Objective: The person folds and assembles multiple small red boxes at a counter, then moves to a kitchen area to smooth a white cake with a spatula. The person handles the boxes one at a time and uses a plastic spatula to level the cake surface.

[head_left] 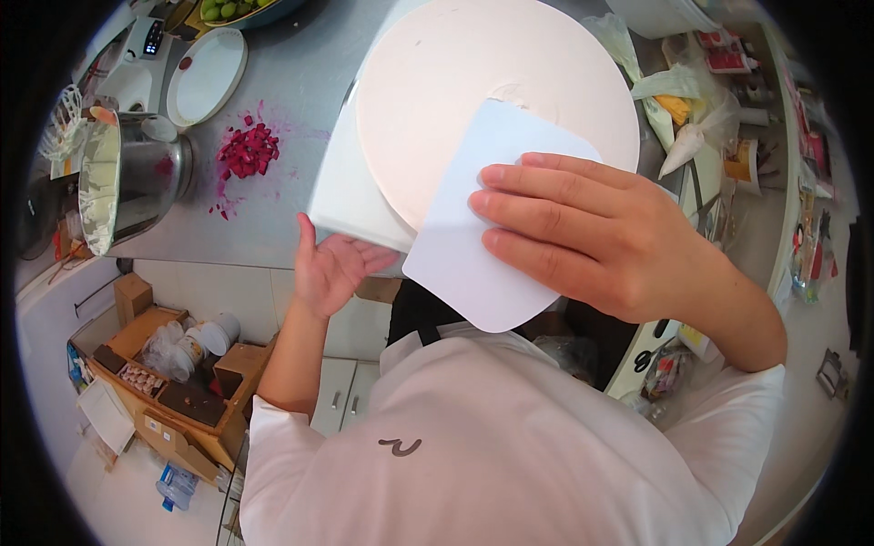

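A: The flat white plastic scraper card (473, 227), rounded at its near corners, lies partly over the near edge of the large round white disc (482, 91) and juts out past the counter (291, 182) toward the person.

B: And the hands?

A: The right hand (583, 237) rests on top of the scraper, fingers pressed together and laid flat, pinning it against the disc. The left hand (332, 268) sits just left of the scraper, at the counter's near edge, palm up and fingers loosely spread, touching the underside of the white square board (350, 196) that carries the disc.

B: What else sits around the disc?

A: To the left of it, a small heap of diced magenta fruit (246, 150) on the bare steel, with pink juice stains. Farther left, a steel mixing bowl (127, 177) smeared with cream inside, and behind that an empty oval white plate (208, 75). To the right of the disc, a piping bag (692, 146) with white filling.

B: Which step does that look like?

A: Probably lining the scraper up on the disc while steadying the board. The next move seems to call for a firm, even press of the right hand and a steady board beneath.
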`<state>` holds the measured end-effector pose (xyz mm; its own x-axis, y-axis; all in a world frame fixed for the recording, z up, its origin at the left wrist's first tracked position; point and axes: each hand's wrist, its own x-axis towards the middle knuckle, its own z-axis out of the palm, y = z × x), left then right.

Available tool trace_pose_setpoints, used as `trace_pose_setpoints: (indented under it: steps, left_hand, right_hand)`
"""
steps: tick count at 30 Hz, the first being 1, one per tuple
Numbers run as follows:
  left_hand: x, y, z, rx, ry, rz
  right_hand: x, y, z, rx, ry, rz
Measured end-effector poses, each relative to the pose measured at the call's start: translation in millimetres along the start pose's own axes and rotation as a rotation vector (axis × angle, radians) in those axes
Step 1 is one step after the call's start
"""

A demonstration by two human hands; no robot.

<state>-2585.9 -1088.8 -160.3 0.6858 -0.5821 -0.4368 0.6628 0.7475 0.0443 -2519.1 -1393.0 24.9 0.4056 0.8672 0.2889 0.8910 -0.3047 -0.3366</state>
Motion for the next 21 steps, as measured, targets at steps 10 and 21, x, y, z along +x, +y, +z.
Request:
trace_pose_setpoints:
  steps: [10, 21]
  left_hand:
    - [-0.3, 6.0, -4.8, 0.029, -0.041, 0.094]
    - [5.5, 18.6, 33.3, 0.199, 0.202, 0.335]
  right_hand:
    - [-1.3, 1.4, -0.4, -0.009, 0.002, -0.002]
    - [-2.4, 1.3, 1.6, 0.013, 0.001, -0.004]
